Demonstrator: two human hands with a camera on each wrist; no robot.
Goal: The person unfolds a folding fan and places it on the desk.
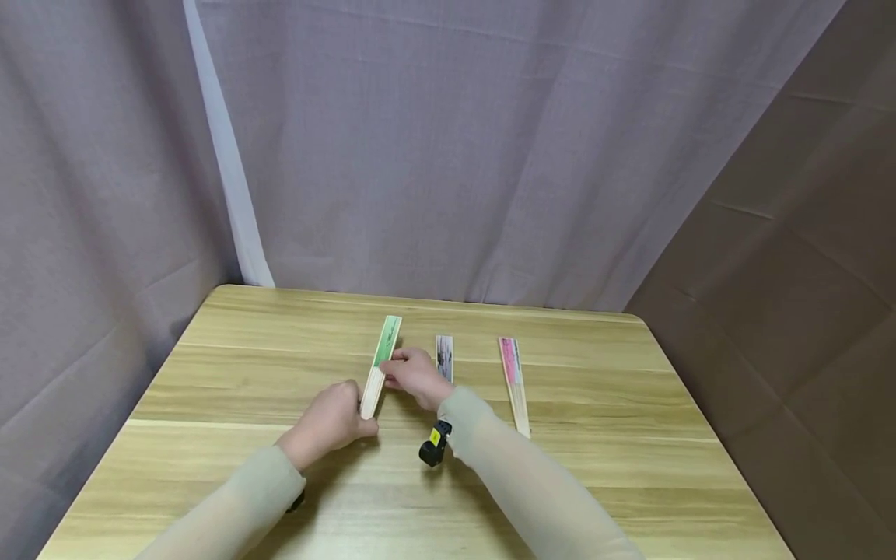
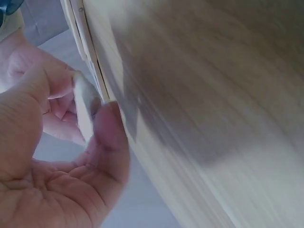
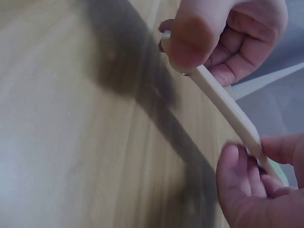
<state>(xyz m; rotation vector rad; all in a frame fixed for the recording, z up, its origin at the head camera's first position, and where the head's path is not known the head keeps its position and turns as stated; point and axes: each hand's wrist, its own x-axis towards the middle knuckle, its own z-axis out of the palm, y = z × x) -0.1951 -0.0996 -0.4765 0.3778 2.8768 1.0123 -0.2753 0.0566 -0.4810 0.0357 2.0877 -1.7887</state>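
Pinched twice: left hand (image 1: 327, 418) at the base end, right hand (image 1: 420, 379) near mid-length. Green folding fan (image 1: 390, 340) held closed above the wooden table (image 1: 595, 373); two-point hold presumably for steadiness.

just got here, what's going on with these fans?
A person has a folded green fan in both hands, seemingly just off the table. The left hand grips its pale lower end, while the right hand pinches it further up, by the green part. Two more folded fans lie to the right: a grey-patterned one, partly hidden behind the right hand, and a pink one.
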